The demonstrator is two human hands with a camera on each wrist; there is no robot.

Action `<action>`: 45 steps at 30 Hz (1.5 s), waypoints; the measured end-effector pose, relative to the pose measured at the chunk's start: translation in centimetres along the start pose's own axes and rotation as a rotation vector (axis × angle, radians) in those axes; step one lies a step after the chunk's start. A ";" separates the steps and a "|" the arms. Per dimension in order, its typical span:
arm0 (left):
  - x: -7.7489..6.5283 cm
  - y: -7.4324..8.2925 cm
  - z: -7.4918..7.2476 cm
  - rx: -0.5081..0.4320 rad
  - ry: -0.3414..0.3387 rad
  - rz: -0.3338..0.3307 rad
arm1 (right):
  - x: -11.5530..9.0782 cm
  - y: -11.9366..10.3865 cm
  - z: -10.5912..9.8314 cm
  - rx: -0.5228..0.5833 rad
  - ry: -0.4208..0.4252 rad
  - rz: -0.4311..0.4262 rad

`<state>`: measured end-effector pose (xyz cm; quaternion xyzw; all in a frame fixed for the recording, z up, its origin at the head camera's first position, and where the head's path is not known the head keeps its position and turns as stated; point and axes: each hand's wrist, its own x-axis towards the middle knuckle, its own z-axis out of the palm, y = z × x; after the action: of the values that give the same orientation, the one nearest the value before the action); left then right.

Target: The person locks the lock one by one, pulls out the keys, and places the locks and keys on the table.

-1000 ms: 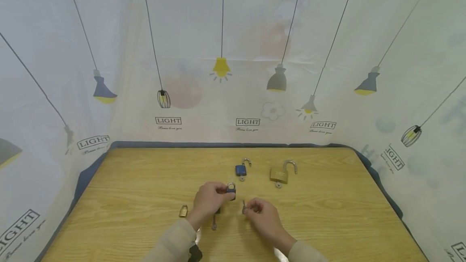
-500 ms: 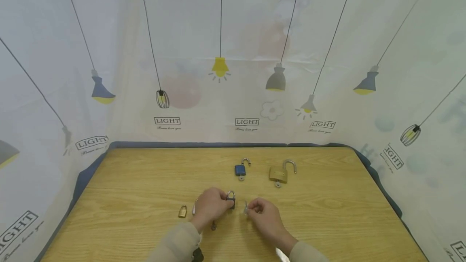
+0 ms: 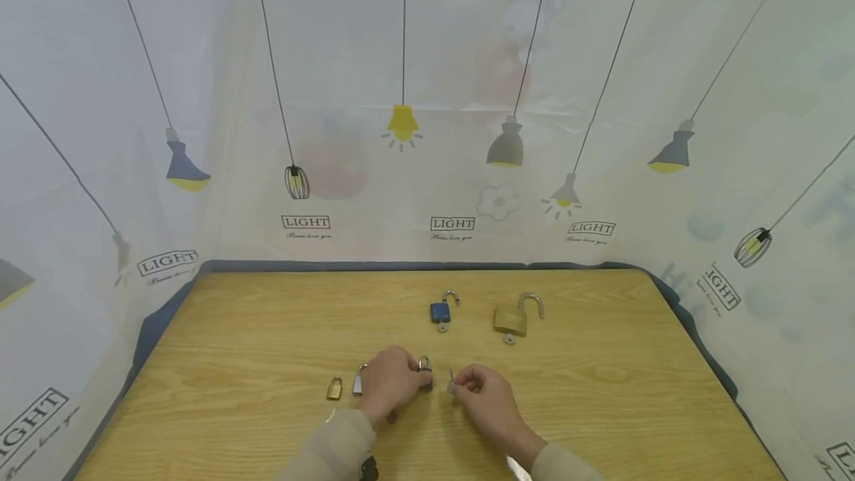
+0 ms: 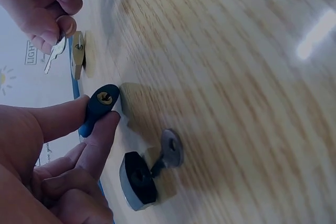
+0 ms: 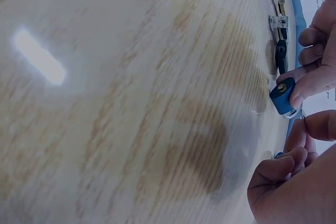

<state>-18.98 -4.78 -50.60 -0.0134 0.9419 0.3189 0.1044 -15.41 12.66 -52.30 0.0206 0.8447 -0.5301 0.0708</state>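
Note:
My left hand (image 3: pixel 390 386) pinches a small dark blue padlock (image 4: pixel 101 103) between thumb and finger, just above the table. Its shackle is closed, and the brass keyhole faces the near side in both wrist views. To its right, my right hand (image 3: pixel 490 405) pinches a small silver key (image 4: pixel 55 55) by its head. Key and padlock are apart. Below my left hand lies a black padlock (image 4: pixel 137 181) with a key (image 4: pixel 171 149) in its keyway; in the head view that hand mostly covers it.
Farther back on the wooden table (image 3: pixel 267 318) lie an open blue padlock (image 3: pixel 440 312) and a larger open brass padlock (image 3: pixel 510 320), each with a key inserted. Left of my left hand are a small brass padlock (image 3: pixel 335 389) and a partly hidden silver padlock (image 3: pixel 358 381).
My left hand has drawn the dark blue padlock toward the near side and tilted it. The silver padlock has come into view beside that hand. My right hand has barely moved with the key.

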 end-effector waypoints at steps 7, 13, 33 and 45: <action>0.0 0.1 0.1 0.014 0.009 0.003 | 0.0 0.1 0.0 0.008 -0.010 0.014; 0.3 -0.1 0.4 0.060 0.042 0.028 | -0.1 -0.1 0.0 0.013 -0.027 0.020; 0.0 0.2 0.3 0.165 0.095 0.092 | -0.3 -0.2 -0.2 0.029 -0.052 0.010; -0.2 0.3 0.3 0.207 0.097 0.117 | -0.2 -0.4 -0.2 -0.001 -0.045 -0.009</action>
<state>-18.78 -4.38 -50.63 0.0368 0.9730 0.2243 0.0409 -15.29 12.65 -51.89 0.0046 0.8433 -0.5302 0.0874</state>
